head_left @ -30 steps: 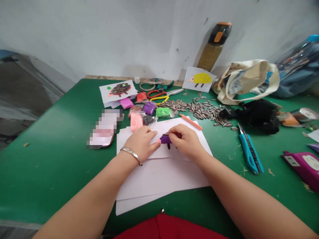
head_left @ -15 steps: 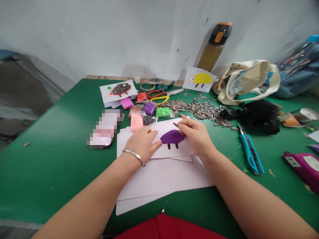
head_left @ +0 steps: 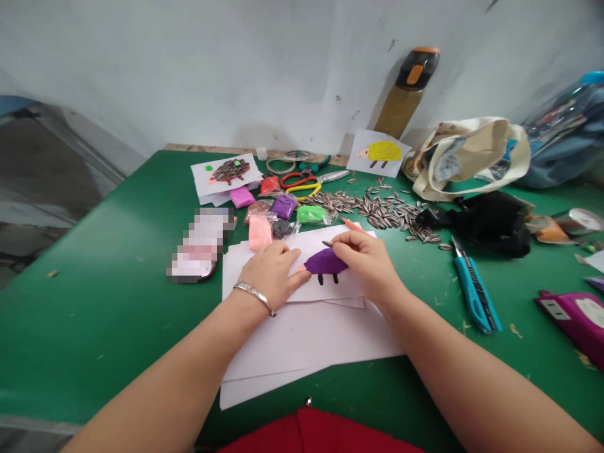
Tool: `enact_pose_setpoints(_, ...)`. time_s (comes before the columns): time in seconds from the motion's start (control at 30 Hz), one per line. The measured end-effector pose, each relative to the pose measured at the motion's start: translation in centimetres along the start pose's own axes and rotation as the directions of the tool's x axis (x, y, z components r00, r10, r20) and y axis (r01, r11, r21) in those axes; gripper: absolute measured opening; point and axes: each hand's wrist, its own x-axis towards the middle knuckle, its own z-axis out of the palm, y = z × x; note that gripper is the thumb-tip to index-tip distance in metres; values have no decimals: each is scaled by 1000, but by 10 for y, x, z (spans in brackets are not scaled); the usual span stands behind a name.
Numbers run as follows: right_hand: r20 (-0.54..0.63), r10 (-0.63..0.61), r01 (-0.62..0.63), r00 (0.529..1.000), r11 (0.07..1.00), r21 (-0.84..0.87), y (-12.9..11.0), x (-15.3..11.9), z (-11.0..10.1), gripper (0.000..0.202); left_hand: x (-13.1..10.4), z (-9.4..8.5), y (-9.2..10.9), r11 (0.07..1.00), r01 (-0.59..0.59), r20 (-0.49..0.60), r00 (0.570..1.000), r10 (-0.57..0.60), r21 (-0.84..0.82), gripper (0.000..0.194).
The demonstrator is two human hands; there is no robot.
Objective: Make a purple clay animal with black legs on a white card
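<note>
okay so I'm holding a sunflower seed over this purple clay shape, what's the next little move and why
Probably lower the striped sunflower seed pinched in your right hand onto the flat purple clay oval and press it in: the clay is bare, and your left hand pins the white paper.

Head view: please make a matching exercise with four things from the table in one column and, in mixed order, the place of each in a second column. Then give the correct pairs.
Things:
1. sunflower seed
2. purple clay shape
3. blue utility knife
4. yellow hedgehog card

Places:
A. leaning against the wall at the back
B. pinched in the fingers of the right hand
C. on the green table, right of the paper
D. on the white paper, between both hands

Pairs: 1-B, 2-D, 3-C, 4-A
</note>
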Motion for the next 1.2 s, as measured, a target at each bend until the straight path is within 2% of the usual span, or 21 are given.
enact_pose_setpoints(0.1,22,33,-33,999,999,-11,-3,-4,2,11,0,-1,0,1000,-3,5,1000,3,3,35)
enact_pose_setpoints(0.27,-29,-4,4,1000,1000,8,0,0,1,13,0,0,1,998,-56,0,998,56,9,30)
enact_pose_setpoints(0.5,-23,-20,21,1000,999,26,5,4,0,13,0,4,2,991,-111,-6,994,111,-71,31)
enact_pose_setpoints(0.7,-22,-1,1,1000,1000,4,6,4,-2,12,3,-1,-5,977,-87,34,995,96,-193,29)
enact_pose_setpoints(0.83,8,-33,33,999,998,-56,4,5,-2,14,4,-3,-13,967,-33,31,999,42,-253,28)
enact_pose_setpoints(0.97,37,-61,66,997,988,-140,2,3,-1,15,3,-5,-14,966,-83,55,994,99,-243,27)
enact_pose_setpoints(1.03,37,-92,97,995,983,-159,0,1,-1,15,2,-6,-13,955,-67,2,998,70,-289,28)
enact_pose_setpoints(1.13,45,-185,190,982,963,-192,-4,-5,3,14,-1,-7,-10,891,-4,-81,996,-37,-455,27)
enact_pose_setpoints(1.2,81,-273,284,959,933,-221,-8,-10,7,14,-3,-8,-6,820,27,-61,995,-76,-571,29)
